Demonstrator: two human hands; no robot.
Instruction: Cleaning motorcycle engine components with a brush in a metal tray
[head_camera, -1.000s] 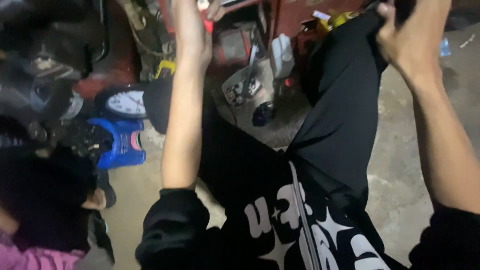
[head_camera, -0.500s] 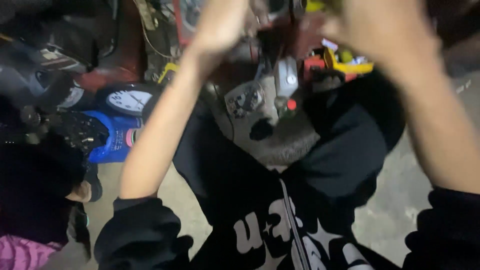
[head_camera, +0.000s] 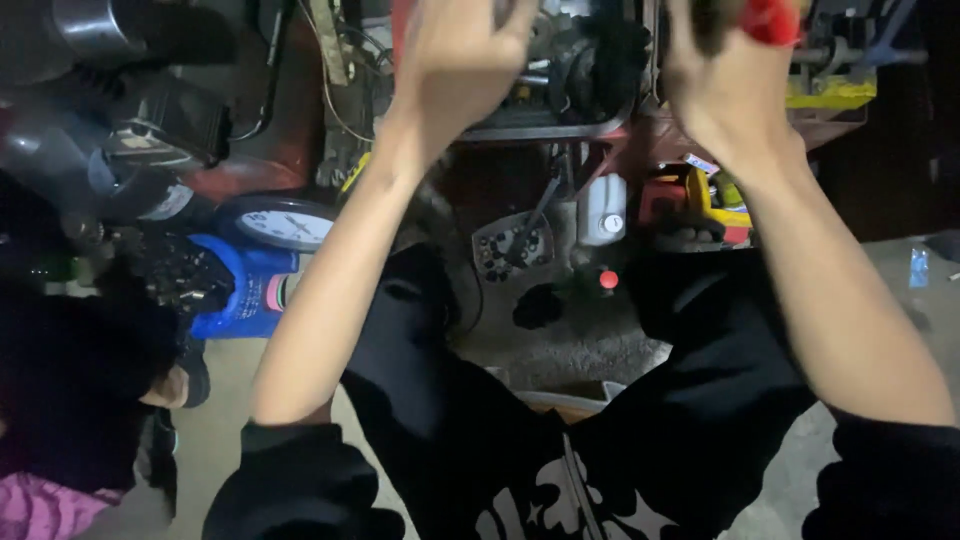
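Red tool gripped by right hand; left hand (grip unclear) reaches the machinery.

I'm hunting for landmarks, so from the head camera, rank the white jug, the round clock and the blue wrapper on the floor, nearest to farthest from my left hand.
From the left hand:
1. White jug, below, right.
2. Round clock, lower left.
3. Blue wrapper, far right on the floor.
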